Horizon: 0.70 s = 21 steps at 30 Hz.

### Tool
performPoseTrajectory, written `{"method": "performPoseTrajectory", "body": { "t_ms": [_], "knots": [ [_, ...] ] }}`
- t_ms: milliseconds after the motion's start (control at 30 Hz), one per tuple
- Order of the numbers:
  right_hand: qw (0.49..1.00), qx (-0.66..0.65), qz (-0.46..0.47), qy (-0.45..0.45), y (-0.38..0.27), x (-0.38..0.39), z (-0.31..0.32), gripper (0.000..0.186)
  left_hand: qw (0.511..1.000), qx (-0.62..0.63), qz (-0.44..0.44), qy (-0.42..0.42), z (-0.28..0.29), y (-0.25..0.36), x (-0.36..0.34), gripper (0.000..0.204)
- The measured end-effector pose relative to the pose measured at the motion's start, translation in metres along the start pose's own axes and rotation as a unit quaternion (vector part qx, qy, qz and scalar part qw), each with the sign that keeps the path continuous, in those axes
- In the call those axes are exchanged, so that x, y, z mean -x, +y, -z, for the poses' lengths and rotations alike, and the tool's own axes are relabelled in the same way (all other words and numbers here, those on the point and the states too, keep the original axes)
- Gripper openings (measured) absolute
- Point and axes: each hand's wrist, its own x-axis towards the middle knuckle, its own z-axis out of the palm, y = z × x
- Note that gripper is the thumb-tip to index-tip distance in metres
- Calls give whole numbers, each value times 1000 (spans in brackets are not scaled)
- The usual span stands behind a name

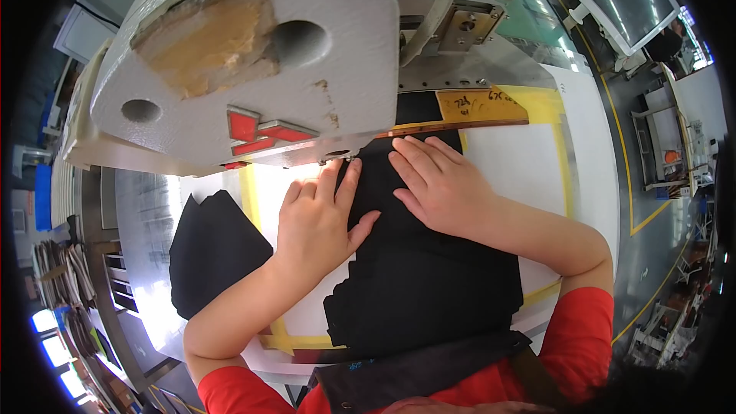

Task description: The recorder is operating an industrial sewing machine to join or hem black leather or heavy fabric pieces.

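Black fabric [429,276] lies on the white worktable, running from near my body up under the sewing machine head [230,54]. My left hand [318,211] rests at the fabric's left edge, fingers stretched toward the lit area beneath the machine head, thumb out to the right. Flat on the fabric, my right hand [437,180] has its fingers spread, tips close to a copper-coloured strip [475,124] on the edge of a yellow template [475,106]. A separate black fabric piece [218,249] lies left of my left forearm. The machine head hides the fabric's far end.
Yellow tape [566,161] marks a frame on the white tabletop [594,176]. A metal clamp mechanism [468,23] stands behind the template. At the upper right is a monitor [629,0]. Stacked pieces [65,276] sit at the far left beside a metal frame.
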Motion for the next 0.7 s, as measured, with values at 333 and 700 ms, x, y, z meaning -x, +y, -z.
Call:
{"method": "performPoseTrajectory", "body": {
  "t_ms": [333, 700],
  "knots": [
    [999, 15, 43, 11, 8, 2, -1, 46, 1000, -12, 18, 14, -1, 7, -1, 65],
    [997, 26, 65, 24, 18, 10, 2, 46, 998, -23, 44, 40, -2, 20, -9, 57]
  ]
}}
